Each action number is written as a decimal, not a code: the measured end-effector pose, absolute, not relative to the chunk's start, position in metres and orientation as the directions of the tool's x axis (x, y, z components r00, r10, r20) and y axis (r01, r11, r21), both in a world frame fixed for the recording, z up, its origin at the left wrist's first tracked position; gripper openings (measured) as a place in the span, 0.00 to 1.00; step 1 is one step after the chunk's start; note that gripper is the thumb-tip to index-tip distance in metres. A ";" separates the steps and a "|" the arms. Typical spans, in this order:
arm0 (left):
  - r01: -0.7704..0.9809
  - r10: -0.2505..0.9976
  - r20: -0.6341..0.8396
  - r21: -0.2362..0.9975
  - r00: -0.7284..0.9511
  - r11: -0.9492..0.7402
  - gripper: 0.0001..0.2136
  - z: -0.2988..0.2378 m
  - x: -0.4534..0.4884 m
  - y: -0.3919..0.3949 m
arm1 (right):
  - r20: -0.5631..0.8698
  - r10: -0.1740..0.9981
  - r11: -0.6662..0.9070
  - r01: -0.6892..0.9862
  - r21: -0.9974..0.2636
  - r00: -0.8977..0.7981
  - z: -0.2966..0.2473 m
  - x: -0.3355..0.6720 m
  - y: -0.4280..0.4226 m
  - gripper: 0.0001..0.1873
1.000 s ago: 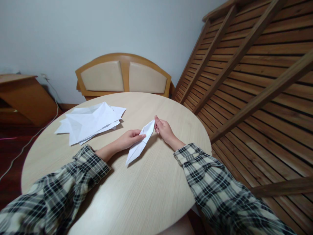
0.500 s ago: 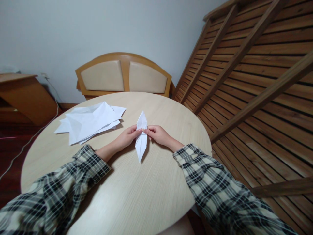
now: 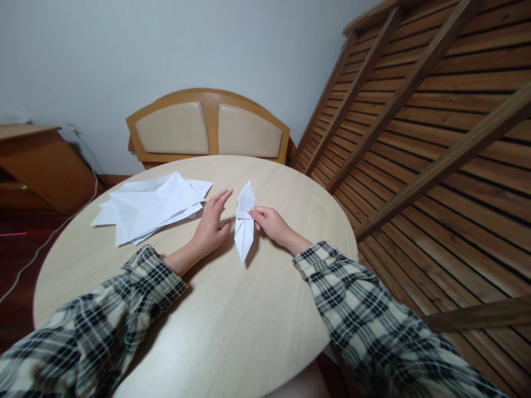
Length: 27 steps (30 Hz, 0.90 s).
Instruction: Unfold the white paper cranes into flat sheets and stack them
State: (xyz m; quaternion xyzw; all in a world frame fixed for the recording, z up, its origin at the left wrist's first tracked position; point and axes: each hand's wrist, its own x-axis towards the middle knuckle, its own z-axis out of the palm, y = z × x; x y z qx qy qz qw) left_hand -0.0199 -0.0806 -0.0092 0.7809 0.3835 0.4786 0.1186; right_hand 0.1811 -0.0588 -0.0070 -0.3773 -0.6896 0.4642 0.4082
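Note:
A narrow piece of folded white paper (image 3: 244, 232), pointed at both ends and creased across its middle, is held just over the round table. My right hand (image 3: 269, 222) pinches its right edge near the middle, thumb on top; the fingers beneath are partly hidden. To the left of the paper, my left hand (image 3: 211, 224) is open and apart from it, fingers stretched forward and thumb out to the side. Beyond my left hand lies a loose pile of creased white paper sheets (image 3: 153, 207).
The pale round table (image 3: 232, 331) spans the middle of the view. Behind it stands a wooden headboard (image 3: 213, 121) with two cream panels. A slatted wooden frame (image 3: 431, 143) leans at the right. On the far left are a wooden desk (image 3: 41, 160) and a white cable (image 3: 45, 240).
My left hand has let go of the folded paper and opened its fingers. The paper, still in my right hand, has shifted slightly right and away from me, and tilted a little.

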 end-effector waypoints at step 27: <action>0.099 0.928 0.184 0.969 0.325 -0.226 0.14 0.002 -0.011 -0.088 | 0.257 0.891 0.298 0.054 -0.953 -0.375 0.000 0.183 -0.063 0.18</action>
